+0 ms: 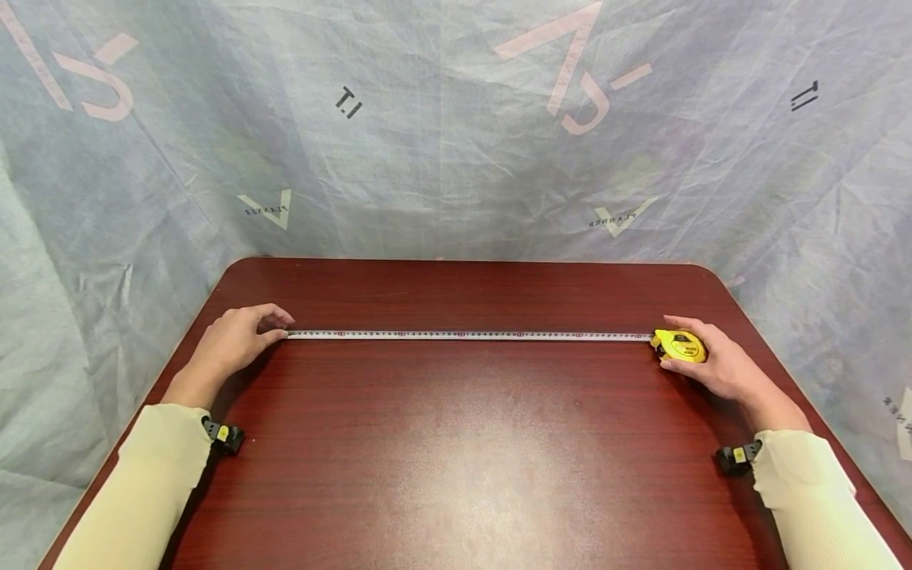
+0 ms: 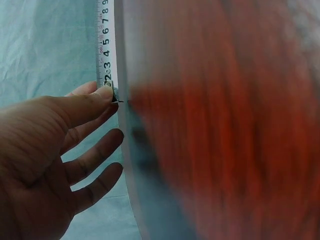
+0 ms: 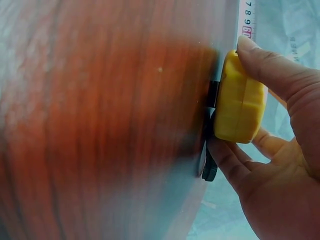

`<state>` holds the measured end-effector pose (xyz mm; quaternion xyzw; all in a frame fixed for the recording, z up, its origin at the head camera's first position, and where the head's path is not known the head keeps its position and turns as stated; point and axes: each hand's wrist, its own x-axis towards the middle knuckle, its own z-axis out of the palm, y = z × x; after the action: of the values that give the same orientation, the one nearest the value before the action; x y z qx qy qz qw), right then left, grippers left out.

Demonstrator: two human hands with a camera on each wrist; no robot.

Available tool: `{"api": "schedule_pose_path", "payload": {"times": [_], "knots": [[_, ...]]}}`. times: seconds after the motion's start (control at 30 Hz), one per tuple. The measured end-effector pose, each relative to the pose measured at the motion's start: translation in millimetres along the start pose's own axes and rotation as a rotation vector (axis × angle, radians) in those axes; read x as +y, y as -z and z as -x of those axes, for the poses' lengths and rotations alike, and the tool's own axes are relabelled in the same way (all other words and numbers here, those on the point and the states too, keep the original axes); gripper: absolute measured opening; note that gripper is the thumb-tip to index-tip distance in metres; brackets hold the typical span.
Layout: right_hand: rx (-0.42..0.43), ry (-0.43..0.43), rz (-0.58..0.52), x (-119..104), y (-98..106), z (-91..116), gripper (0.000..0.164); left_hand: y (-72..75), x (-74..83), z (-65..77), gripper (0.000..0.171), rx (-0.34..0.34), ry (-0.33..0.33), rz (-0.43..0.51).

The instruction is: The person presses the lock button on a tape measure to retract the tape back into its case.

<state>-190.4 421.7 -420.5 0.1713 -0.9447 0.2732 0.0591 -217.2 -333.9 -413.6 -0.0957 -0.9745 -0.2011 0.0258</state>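
A yellow tape measure (image 1: 680, 346) is at the right side of the table, gripped by my right hand (image 1: 727, 368) between thumb and fingers. Its white blade (image 1: 463, 336) runs straight across to the left, with the numbers facing up. At the blade's far left end, my left hand (image 1: 231, 340) pinches the tip between thumb and index finger. In the left wrist view the other fingers (image 2: 100, 150) are spread apart below the blade's end. The right wrist view shows the yellow case (image 3: 240, 100) on edge, with the 60 mark near the thumb.
The dark red wooden table (image 1: 456, 443) has rounded far corners. Grey printed sheeting (image 1: 442, 142) hangs behind it and along both sides. A small black camera is strapped on each wrist, the left one (image 1: 224, 435) and the right one (image 1: 739, 457).
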Motion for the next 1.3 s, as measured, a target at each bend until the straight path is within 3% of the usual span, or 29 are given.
{"api": "schedule_pose_path", "payload": {"times": [0.47, 1.17, 1.3], "knots": [[-0.040, -0.030, 0.065, -4, 5, -1, 0.068, 5.0, -0.8, 0.6, 0.016, 0.033, -0.002, -0.028], [0.009, 0.022, 0.068, -12, 25, -10, 0.060, 20.5, 4.1, -2.6, 0.009, 0.109, -0.035, 0.004], [0.011, 0.027, 0.063, -16, 29, -12, 0.059, 25.0, 4.6, -3.3, 0.009, 0.129, -0.068, 0.008]]}}
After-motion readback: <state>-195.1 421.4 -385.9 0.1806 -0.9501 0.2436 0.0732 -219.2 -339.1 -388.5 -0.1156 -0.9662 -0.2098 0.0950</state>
